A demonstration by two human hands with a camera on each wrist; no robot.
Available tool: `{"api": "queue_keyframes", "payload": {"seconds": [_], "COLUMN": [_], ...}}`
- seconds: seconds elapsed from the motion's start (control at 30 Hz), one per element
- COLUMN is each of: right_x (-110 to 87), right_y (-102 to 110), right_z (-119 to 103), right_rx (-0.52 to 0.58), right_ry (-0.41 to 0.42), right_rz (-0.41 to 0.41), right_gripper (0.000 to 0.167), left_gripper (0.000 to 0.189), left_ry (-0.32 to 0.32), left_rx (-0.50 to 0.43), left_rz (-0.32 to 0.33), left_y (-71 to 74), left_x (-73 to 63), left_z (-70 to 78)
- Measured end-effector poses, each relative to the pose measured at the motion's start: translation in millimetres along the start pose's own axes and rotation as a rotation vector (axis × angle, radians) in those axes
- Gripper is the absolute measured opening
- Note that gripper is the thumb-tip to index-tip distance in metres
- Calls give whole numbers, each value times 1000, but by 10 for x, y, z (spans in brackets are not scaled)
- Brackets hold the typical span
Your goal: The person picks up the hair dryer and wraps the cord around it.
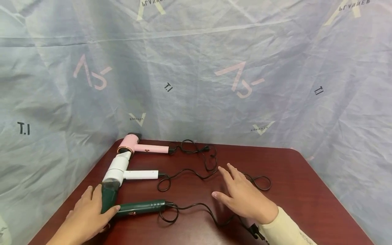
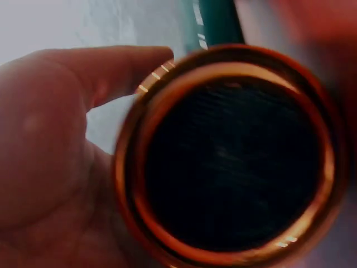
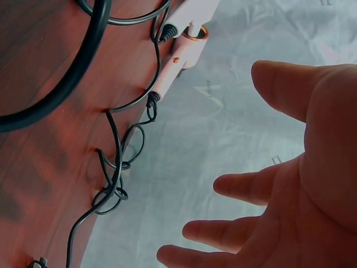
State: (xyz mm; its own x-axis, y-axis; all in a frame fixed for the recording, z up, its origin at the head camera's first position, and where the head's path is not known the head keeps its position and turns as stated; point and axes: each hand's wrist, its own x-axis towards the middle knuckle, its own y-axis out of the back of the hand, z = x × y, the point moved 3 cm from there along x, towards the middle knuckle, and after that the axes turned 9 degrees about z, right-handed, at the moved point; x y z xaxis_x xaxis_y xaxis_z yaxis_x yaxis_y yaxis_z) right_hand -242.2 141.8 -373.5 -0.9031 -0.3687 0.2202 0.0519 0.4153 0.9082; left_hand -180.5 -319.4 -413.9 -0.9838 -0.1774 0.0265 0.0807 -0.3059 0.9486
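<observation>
A dark green hair dryer [image 1: 141, 208] lies at the front left, its handle to the right. My left hand [image 1: 85, 212] holds its head, fingers over the far side and thumb by the handle. Up close in the left wrist view, the dryer's round dark end with a copper-coloured rim [image 2: 329, 167] covers part of the hand [image 2: 50, 139]. My right hand [image 1: 243, 195] hovers over the right part of the table, fingers spread and holding nothing. A white hair dryer [image 1: 141, 174] lies just behind the green one, and a pink hair dryer [image 1: 151, 148] behind that.
Black cords [image 1: 196, 205] run rightward from the handles across the dark red table [image 1: 190, 228], some looped. One plug [image 1: 254, 230] lies near my right wrist, another [image 1: 206, 148] near the back edge. Grey printed sheeting [image 1: 190, 85] hangs around the table's back and sides.
</observation>
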Motion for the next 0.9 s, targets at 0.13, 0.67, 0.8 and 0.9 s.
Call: {"api": "queue_keyframes", "payload": {"seconds": [0.13,0.67,0.8,0.9], "right_x": [-12,-37,-40,-46], "right_y": [-17,-104,-99,-80], "right_z": [6,57,73,84], "right_rx": [32,48,36,30], "right_ry": [-7,4,3,-5], "right_rz": [-10,-48,-47,-35], "right_gripper": [86,90,88,86], "left_gripper": [126,113,113,113], "left_ry": [-4,145,140,134], "left_rx": [-63,-148,-134,-141], "left_rz": [-37,-31,-40,-41], "left_y": [-51,-131,-118,-117], "left_x": [20,22,22,20], "left_z": [-71,-209,-211,-215]}}
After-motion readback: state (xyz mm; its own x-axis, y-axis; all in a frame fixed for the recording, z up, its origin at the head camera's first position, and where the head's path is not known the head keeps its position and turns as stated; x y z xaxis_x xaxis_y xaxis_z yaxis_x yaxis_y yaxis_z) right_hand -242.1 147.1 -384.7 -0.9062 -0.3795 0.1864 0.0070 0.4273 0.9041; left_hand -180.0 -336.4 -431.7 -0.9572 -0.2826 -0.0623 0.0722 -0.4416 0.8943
